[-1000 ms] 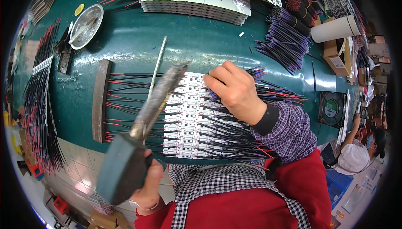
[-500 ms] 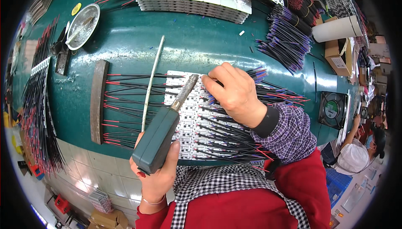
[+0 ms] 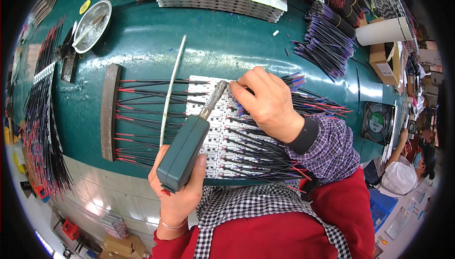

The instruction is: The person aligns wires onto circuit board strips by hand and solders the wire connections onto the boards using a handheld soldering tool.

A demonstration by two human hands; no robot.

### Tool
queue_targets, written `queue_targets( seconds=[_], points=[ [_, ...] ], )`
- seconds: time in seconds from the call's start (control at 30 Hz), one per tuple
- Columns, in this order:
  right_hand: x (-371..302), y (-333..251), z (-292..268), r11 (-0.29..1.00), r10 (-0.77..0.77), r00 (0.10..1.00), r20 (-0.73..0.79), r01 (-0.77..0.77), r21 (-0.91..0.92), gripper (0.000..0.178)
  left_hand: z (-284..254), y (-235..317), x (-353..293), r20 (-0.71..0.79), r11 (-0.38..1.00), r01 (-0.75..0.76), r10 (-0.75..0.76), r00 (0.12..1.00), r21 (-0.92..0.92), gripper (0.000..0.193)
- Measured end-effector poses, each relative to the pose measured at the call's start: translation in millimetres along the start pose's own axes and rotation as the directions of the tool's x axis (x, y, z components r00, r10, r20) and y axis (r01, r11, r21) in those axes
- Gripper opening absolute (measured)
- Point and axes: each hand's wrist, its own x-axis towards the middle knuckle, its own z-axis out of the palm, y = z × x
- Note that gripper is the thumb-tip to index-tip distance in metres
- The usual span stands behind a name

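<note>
My left hand point(image 3: 182, 195) is wrapped around a dark green soldering gun point(image 3: 184, 152). Its worn metal tip reaches up to the top of a white circuit-board panel point(image 3: 204, 138). Close to that tip, my right hand point(image 3: 268, 105) has thumb and forefinger pinched at the panel's upper edge; what they pinch is hidden. Black wires with red and blue ends point(image 3: 260, 152) spread right from the panel, partly under my right hand. More black wires run left, beneath a thin pale rod point(image 3: 173, 84), to a brown bar point(image 3: 111, 112) lying on their ends.
A metal bowl point(image 3: 93, 27) rests at the far left, near wired panels point(image 3: 45, 117). Stacked white panels point(image 3: 220, 1) stand at the back. Wire bundles point(image 3: 324, 41), a white roll point(image 3: 384, 31), a carton point(image 3: 385, 65) and a black fan point(image 3: 378, 122) are rightward. Another person point(image 3: 403, 176) sits far right.
The soldering gun and my left hand have shifted slightly right and up. My right hand keeps its pinch by the tip, nearly in place. The whole view has moved a little.
</note>
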Motion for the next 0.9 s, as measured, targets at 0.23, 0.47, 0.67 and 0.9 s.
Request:
queue_targets(
  seconds=[0.23, 0.47, 0.67, 0.9],
  points=[
    [-1.2, -0.1, 0.0, 1.000, -0.006, 1.000, 0.012, 0.006, -0.012, 0.020, -0.4, 1.4, -1.5, 0.004, 1.000, 0.007, -0.007, 1.000, 0.002, 0.019],
    [-0.9, -1.0, 0.1, 1.000, -0.003, 1.000, 0.016, 0.003, -0.003, 0.020, -4.2, -15.0, -32.2, -0.097, 0.965, 0.238, -0.249, 0.963, -0.114, 0.031],
    [-0.3, -0.7, -0.8, 1.000, 0.011, 1.000, 0.005, -0.011, 0.024, 0.021, -2.5, -11.0, -28.2, -0.104, 0.964, 0.243, -0.254, 0.962, -0.107, 0.033],
    [-0.6, -3.0, -7.2, 0.991, 0.061, 0.998, 0.035, -0.064, 0.119, 0.027, 0.4, -10.8, -15.8, -0.086, 0.998, 0.041, -0.044, 0.995, -0.039, 0.020]
  ],
)
